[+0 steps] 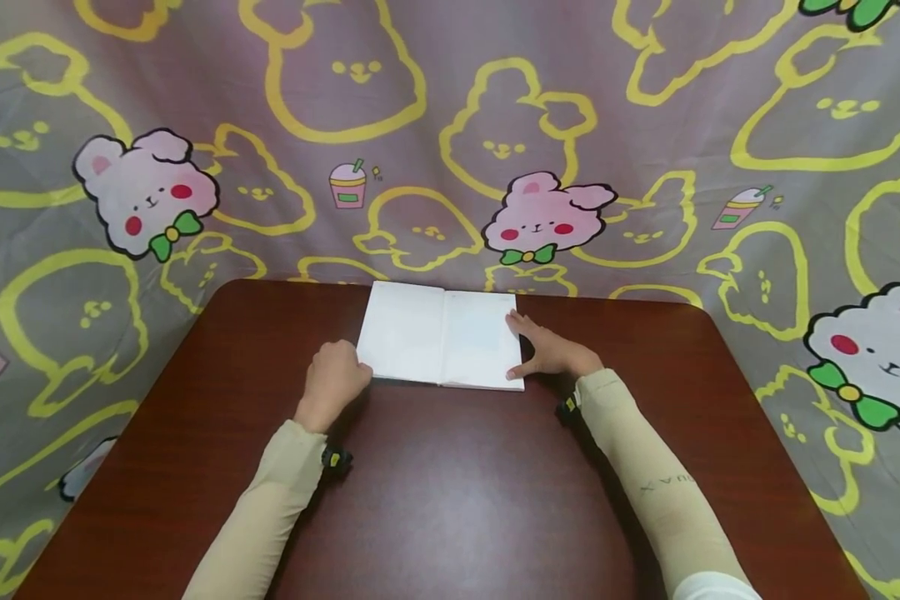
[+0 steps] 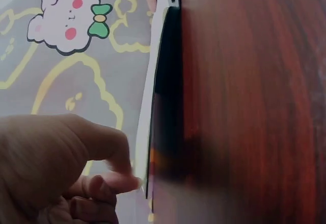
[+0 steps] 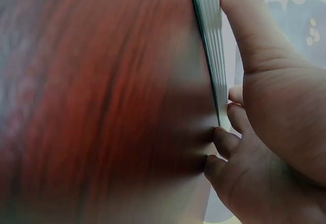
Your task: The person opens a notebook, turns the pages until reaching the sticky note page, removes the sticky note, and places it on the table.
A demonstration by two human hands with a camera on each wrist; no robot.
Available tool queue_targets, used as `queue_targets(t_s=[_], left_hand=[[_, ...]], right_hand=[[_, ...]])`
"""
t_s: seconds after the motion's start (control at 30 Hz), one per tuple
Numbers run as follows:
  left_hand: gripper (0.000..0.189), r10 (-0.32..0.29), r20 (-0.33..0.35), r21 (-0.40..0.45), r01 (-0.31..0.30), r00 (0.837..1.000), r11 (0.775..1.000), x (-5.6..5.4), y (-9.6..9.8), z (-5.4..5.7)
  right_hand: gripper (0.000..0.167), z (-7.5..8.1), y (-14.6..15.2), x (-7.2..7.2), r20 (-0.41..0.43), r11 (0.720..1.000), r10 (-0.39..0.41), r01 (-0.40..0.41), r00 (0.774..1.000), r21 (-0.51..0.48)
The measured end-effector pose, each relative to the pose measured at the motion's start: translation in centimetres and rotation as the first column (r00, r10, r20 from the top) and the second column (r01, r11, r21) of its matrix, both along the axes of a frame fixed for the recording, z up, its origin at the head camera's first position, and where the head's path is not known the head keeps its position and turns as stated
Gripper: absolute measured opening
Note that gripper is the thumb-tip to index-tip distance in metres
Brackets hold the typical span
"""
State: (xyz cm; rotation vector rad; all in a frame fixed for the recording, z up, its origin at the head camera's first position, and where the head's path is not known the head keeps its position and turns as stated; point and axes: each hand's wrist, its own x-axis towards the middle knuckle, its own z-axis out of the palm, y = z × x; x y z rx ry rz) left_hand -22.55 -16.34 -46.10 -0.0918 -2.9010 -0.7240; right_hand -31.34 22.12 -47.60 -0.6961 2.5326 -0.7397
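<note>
A book [image 1: 405,333] with blank-looking white pages lies open near the far edge of the table. At its near left corner my left hand [image 1: 333,379] pinches the edge with curled fingers. In the left wrist view the dark cover [image 2: 165,81] on that side stands a little off the wood. My right hand [image 1: 551,348] spreads over the right edge of the book, thumb [image 3: 242,25] along the page side and other fingers [image 3: 226,142] reaching down beside the page block [image 3: 211,35].
The dark reddish-brown table [image 1: 450,483] has rounded far corners. Right behind it hangs a grey curtain [image 1: 420,125] with yellow outlines and cartoon rabbits, which also runs along both sides. A small black device [image 1: 336,460] sits at the left wrist, another [image 1: 567,409] at the right.
</note>
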Motion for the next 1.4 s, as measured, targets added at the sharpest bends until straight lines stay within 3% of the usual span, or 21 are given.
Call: queue_targets(t_s=[0.27, 0.57, 0.73, 0.87, 0.93, 1.0, 1.13, 1.27, 1.4], left_hand=[[0.034, -0.016, 0.125, 0.006, 0.015, 0.992, 1.0, -0.4, -0.2, -0.9], [0.035, -0.04, 0.179, 0.023, 0.036, 0.983, 0.999, -0.7, -0.8, -0.6], [0.015, -0.031, 0.115, -0.055, 0.037, 0.993, 0.998, -0.7, -0.7, -0.1], [0.027, -0.101, -0.006, -0.138, 0.099, 0.995, 0.985, -1.0, 0.6, 0.2], [0.031, -0.189, -0.062, -0.168, 0.176, 0.98, 0.97, -1.5, 1.7, 0.3], [0.035, -0.288, -0.093, -0.193, 0.267, 0.953, 0.944, -2.1, 2.8, 0.3], [0.042, -0.427, -0.06, -0.254, 0.4, 0.902, 0.881, -3.4, 5.0, 0.3], [0.051, -0.461, 0.065, -0.274, 0.46, 0.885, 0.844, -5.0, 6.5, 0.1], [0.057, -0.457, 0.152, -0.236, 0.481, 0.877, 0.845, -6.4, 7.0, -0.4]], right_hand=[[0.121, -0.1, 0.2, 0.0, 0.002, 1.0, -0.009, 0.009, 1.0, 0.007], [0.122, -0.2, 0.0, -0.2, 0.004, 1.0, -0.003, 0.003, 1.0, -0.011], [0.119, -0.2, 0.1, -0.2, -0.009, 0.999, 0.018, -0.018, 1.0, -0.026], [0.119, -0.1, 0.1, -0.1, -0.007, 0.999, 0.026, -0.026, 1.0, -0.026], [0.119, 0.0, 0.2, 0.0, -0.006, 0.999, 0.023, -0.024, 1.0, -0.027], [0.119, 0.2, 0.2, 0.0, -0.005, 0.999, 0.022, -0.022, 1.0, -0.026], [0.119, 0.2, 0.3, 0.0, -0.005, 1.0, 0.021, -0.021, 1.0, -0.021], [0.119, 0.1, 0.3, -0.1, -0.01, 0.999, 0.027, -0.027, 1.0, -0.023], [0.119, -0.1, 0.2, -0.1, -0.007, 0.999, 0.026, -0.026, 1.0, -0.027]])
